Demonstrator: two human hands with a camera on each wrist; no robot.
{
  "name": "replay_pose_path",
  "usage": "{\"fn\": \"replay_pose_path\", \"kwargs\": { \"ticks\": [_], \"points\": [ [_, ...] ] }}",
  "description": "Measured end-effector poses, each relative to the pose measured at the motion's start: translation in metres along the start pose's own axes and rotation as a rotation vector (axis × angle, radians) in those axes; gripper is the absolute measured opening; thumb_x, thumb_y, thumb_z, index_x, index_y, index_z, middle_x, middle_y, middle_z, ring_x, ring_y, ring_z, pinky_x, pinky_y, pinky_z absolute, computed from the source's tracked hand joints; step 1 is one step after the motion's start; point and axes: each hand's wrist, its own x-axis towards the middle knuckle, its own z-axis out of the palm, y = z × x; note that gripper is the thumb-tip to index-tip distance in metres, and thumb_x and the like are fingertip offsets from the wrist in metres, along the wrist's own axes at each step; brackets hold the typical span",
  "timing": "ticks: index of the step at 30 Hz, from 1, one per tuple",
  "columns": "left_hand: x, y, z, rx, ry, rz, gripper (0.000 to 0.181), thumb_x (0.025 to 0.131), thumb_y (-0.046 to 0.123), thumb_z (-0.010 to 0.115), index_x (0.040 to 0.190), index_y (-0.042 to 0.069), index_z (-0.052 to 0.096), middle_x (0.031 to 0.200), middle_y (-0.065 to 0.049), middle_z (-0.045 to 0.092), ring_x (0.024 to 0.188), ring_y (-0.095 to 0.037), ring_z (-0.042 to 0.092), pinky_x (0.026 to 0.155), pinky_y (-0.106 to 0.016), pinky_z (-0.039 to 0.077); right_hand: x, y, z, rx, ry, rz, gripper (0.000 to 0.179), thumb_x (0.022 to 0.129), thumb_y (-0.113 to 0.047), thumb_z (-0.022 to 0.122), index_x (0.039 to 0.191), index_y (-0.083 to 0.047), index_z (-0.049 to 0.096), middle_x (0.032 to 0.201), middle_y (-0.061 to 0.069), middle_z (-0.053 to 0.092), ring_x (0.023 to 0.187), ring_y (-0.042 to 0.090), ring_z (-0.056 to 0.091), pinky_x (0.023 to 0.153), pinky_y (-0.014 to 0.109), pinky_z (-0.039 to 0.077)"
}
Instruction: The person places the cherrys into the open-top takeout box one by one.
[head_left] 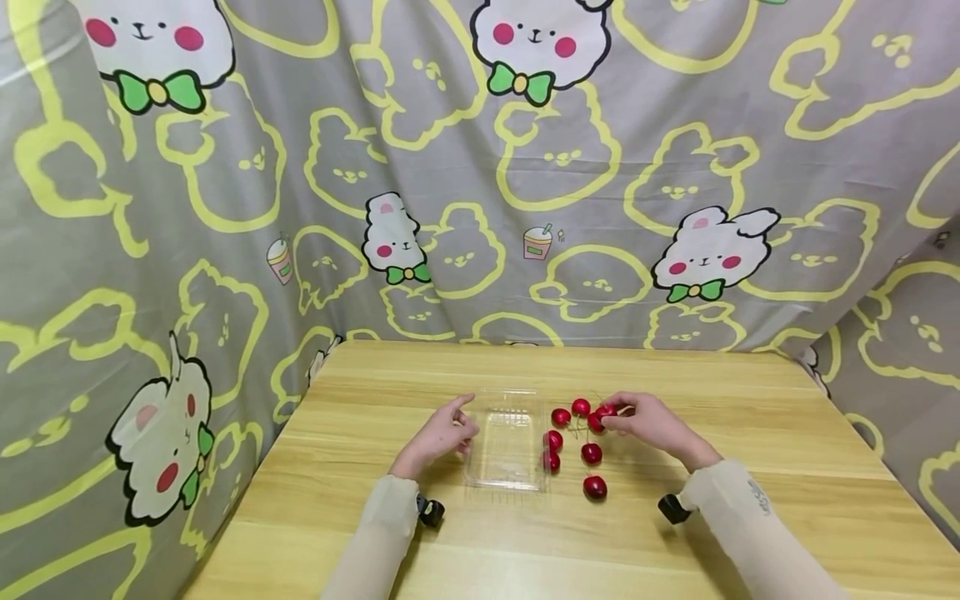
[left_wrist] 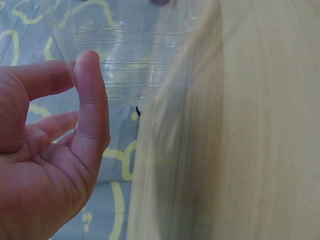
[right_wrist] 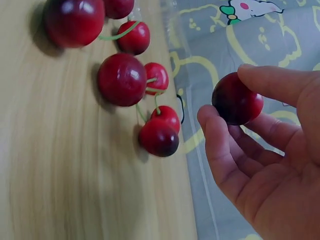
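A clear plastic box (head_left: 509,483) stands on the table, its inside showing no fruit. At its left side is my left hand (head_left: 447,429); in the left wrist view the box's thin wall (left_wrist: 135,65) passes between the thumb and a finger, which pinch it. My right hand (head_left: 647,421) pinches a dark red cherry (right_wrist: 237,99) between thumb and fingertips, raised off the tabletop. Several other cherries (head_left: 592,453) with green stems lie right of the box, two of them close against its right wall.
The wooden table (head_left: 315,500) reaches back to a grey curtain (head_left: 480,167) printed with yellow outlines and white bunnies. Nearest the front lies a single cherry (head_left: 595,487). Each wrist wears a small black camera.
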Motion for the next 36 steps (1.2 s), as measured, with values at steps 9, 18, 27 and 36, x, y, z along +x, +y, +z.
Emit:
{"fn": "replay_pose_path", "kwargs": {
  "ticks": [9, 18, 27, 36],
  "points": [
    [-0.001, 0.0, -0.001, 0.005, 0.007, 0.003, 0.066, 0.089, -0.003, 0.055, 0.146, -0.006, 0.021, 0.089, -0.015, 0.048, 0.066, -0.022, 0.058, 0.069, -0.049, 0.056, 0.003, -0.02, 0.008, 0.087, -0.053, -0.079, 0.037, 0.089, -0.009, 0.066, 0.12, 0.008, 0.056, 0.107, 0.017, 0.059, 0.091, 0.026, 0.062, 0.079, 0.044, 0.055],
    [-0.002, 0.001, 0.0, -0.004, 0.001, 0.004, 0.066, 0.089, -0.004, 0.055, 0.147, -0.006, 0.021, 0.09, -0.016, 0.049, 0.069, -0.026, 0.059, 0.07, -0.05, 0.056, 0.012, -0.03, 0.017, 0.054, -0.052, -0.079, 0.031, 0.092, -0.017, 0.062, 0.12, -0.001, 0.061, 0.113, 0.016, 0.058, 0.095, 0.035, 0.062, 0.079, 0.049, 0.054],
    [-0.001, 0.001, 0.0, -0.008, 0.005, 0.002, 0.066, 0.09, -0.004, 0.055, 0.147, -0.006, 0.022, 0.091, -0.015, 0.048, 0.07, -0.027, 0.059, 0.071, -0.049, 0.056, 0.015, -0.043, 0.03, 0.09, -0.083, -0.087, 0.023, 0.086, -0.008, 0.065, 0.107, 0.0, 0.056, 0.098, 0.012, 0.062, 0.079, 0.022, 0.06, 0.062, 0.034, 0.053],
    [-0.002, 0.002, 0.001, -0.025, -0.003, 0.005, 0.066, 0.089, -0.006, 0.055, 0.146, -0.007, 0.022, 0.091, -0.016, 0.047, 0.072, -0.032, 0.06, 0.07, -0.047, 0.057, 0.021, -0.049, 0.038, 0.02, -0.113, -0.132, 0.033, 0.085, -0.009, 0.069, 0.115, -0.002, 0.058, 0.1, 0.009, 0.058, 0.077, 0.018, 0.053, 0.06, 0.029, 0.048]
  ]
}}
